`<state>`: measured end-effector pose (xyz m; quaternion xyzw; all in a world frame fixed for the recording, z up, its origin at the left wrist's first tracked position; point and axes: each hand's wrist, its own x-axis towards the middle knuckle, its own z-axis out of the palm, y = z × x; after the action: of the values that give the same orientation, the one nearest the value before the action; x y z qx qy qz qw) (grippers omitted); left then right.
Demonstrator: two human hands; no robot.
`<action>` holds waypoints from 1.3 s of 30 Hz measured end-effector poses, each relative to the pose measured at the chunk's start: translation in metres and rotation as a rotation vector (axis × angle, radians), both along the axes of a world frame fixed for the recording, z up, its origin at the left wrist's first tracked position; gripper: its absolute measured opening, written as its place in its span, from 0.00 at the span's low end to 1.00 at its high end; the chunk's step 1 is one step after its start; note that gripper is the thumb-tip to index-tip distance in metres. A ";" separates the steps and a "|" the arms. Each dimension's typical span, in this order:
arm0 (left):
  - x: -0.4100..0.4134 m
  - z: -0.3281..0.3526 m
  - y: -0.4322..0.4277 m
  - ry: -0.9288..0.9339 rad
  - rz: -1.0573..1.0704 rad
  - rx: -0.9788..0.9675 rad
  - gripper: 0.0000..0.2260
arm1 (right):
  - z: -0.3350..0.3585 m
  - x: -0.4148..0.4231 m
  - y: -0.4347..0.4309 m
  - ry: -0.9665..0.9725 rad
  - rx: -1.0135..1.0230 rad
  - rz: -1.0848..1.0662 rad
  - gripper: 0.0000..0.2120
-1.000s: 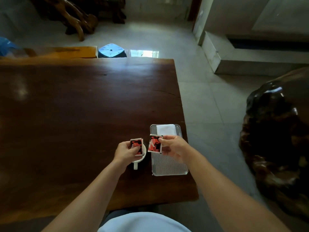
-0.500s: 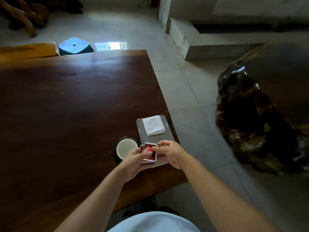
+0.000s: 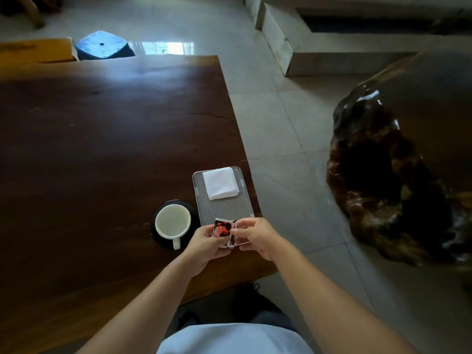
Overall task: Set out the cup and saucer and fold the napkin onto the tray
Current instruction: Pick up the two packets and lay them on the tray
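Note:
A white cup (image 3: pixel 173 222) stands on a dark saucer (image 3: pixel 195 217) near the table's front right, its handle pointing toward me. To its right lies a ribbed grey tray (image 3: pixel 226 208) with a folded white napkin (image 3: pixel 220 182) on its far end. Over the tray's near end, my left hand (image 3: pixel 205 242) and my right hand (image 3: pixel 254 235) meet and both grip small red-and-black cards (image 3: pixel 222 229), held together as one stack. The tray's near edge is hidden behind my hands.
The dark wooden table (image 3: pixel 102 149) ends just right of the tray. A tiled floor lies beyond, with a large dark carved wood stump (image 3: pixel 398 162) at right. A blue stool (image 3: pixel 102 46) and a yellow bench (image 3: pixel 35 49) stand past the far edge.
One second ago each hand held its own card apart, the left over the cup. The hands have come together over the tray's near end, joining the cards and uncovering the cup.

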<state>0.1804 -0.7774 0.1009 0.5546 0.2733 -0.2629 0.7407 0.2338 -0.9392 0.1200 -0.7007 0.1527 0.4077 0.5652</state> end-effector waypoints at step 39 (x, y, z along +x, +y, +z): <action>0.066 -0.100 -0.024 0.313 0.140 0.734 0.06 | -0.112 0.116 -0.026 -0.141 -0.432 0.304 0.04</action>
<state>0.2468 -0.8018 0.0010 0.7156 0.4956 -0.1780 0.4589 0.3499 -0.9648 0.0085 -0.8466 0.0892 0.3960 0.3442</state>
